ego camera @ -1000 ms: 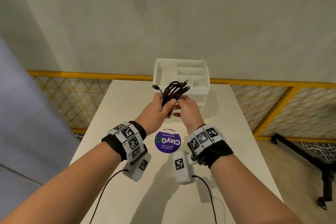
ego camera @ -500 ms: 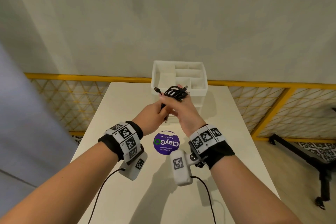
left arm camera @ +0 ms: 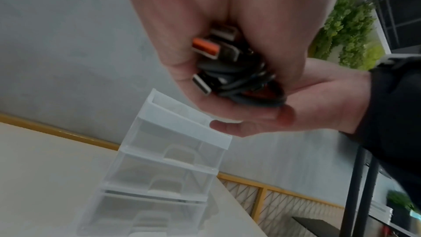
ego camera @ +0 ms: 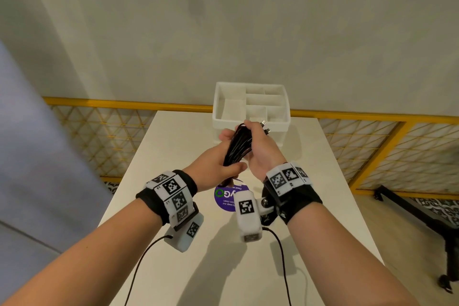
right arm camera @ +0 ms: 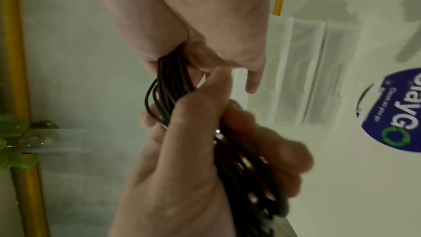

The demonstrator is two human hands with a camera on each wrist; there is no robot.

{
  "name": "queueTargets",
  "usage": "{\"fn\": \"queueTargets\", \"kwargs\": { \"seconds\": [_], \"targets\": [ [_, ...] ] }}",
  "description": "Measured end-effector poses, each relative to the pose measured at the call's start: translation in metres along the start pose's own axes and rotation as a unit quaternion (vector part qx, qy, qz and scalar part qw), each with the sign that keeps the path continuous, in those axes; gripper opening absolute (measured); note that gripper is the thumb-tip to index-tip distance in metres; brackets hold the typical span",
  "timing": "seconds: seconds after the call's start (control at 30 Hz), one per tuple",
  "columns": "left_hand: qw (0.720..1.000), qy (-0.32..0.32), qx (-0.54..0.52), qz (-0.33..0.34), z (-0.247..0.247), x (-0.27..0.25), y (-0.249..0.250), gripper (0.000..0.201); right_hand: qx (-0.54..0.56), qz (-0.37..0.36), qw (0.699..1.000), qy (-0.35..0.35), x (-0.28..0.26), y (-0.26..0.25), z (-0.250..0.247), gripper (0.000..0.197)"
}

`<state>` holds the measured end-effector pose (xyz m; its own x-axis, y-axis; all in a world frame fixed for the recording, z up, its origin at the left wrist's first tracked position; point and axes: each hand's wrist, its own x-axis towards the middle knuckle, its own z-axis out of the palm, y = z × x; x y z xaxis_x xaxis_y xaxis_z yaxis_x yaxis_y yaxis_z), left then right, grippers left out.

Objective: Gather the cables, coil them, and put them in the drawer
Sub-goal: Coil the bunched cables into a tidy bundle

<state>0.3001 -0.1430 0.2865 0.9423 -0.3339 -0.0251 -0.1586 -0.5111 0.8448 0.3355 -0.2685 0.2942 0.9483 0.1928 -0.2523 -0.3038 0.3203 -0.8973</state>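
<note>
A bundle of black cables (ego camera: 237, 149) hangs lengthwise in the air between both hands, in front of the white drawer unit (ego camera: 218, 107). My right hand (ego camera: 253, 131) grips its top end, where metal plugs stick out. Lower down, my left hand (ego camera: 227, 154) holds the bundle with thumb and fingers around it. In the left wrist view the left fingers close round the cable loops (left arm camera: 246, 82) and several USB plugs, one of them orange (left arm camera: 205, 47). The right wrist view has the strands (right arm camera: 168, 78) running between the two hands. The drawers (left arm camera: 173, 150) below the top tray look closed.
The drawer unit stands at the far edge of a white table (ego camera: 173, 146). A round purple sticker (ego camera: 223, 200) lies on the table under the hands. A yellow railing (ego camera: 124, 103) runs behind the table; floor drops off on both sides.
The bundle has turned from an upright loop held low by both hands into a long hank. The right hand has moved up onto its top end; the left hand stays lower.
</note>
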Motion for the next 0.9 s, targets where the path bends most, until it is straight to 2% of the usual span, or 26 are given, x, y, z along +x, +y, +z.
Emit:
{"fn": "queueTargets", "kwargs": {
  "seconds": [0.1,0.17,0.23,0.27,0.37,0.5,0.6,0.67,0.77,0.83,0.9],
  "targets": [
    [1.000,-0.008,-0.016,-0.018,0.000,0.000,-0.003,0.032,0.054,-0.003,0.998,-0.036,0.001,0.012,-0.003,0.037],
    [0.999,0.005,-0.020,-0.035,0.002,0.002,-0.006,0.041,-0.001,-0.001,0.999,-0.048,0.000,0.023,-0.003,0.048],
    [0.999,0.001,0.012,-0.049,0.007,0.006,-0.011,0.045,-0.069,0.022,0.996,-0.044,0.000,0.033,-0.003,0.051],
    [0.998,-0.009,0.024,-0.056,0.010,0.008,-0.014,0.042,-0.085,0.032,0.995,-0.034,0.001,0.037,-0.004,0.049],
    [0.996,-0.039,0.026,-0.078,0.015,0.015,-0.023,0.036,-0.094,0.024,0.995,-0.021,0.008,0.043,-0.011,0.026],
    [0.991,-0.084,0.014,-0.104,0.017,0.027,-0.033,0.031,-0.105,-0.005,0.993,-0.051,0.017,0.048,-0.021,0.027],
    [0.993,-0.071,0.000,-0.099,0.015,0.041,-0.036,0.033,-0.057,-0.016,0.997,-0.054,0.030,0.050,-0.028,0.025],
    [0.993,-0.055,0.033,-0.096,0.008,0.050,-0.039,0.034,0.030,-0.034,0.999,0.004,0.038,0.049,-0.029,0.023],
    [0.986,-0.020,0.134,-0.099,-0.007,0.068,-0.046,0.044,0.127,-0.058,0.979,0.150,0.058,0.051,-0.038,0.018],
    [0.979,0.044,0.189,-0.064,-0.016,0.083,-0.049,0.036,0.139,-0.035,0.965,0.218,0.072,0.056,-0.045,0.017],
    [0.955,0.129,0.266,-0.003,-0.024,0.098,-0.053,0.028,0.123,0.017,0.959,0.256,0.083,0.061,-0.050,0.019]
  ]
}}
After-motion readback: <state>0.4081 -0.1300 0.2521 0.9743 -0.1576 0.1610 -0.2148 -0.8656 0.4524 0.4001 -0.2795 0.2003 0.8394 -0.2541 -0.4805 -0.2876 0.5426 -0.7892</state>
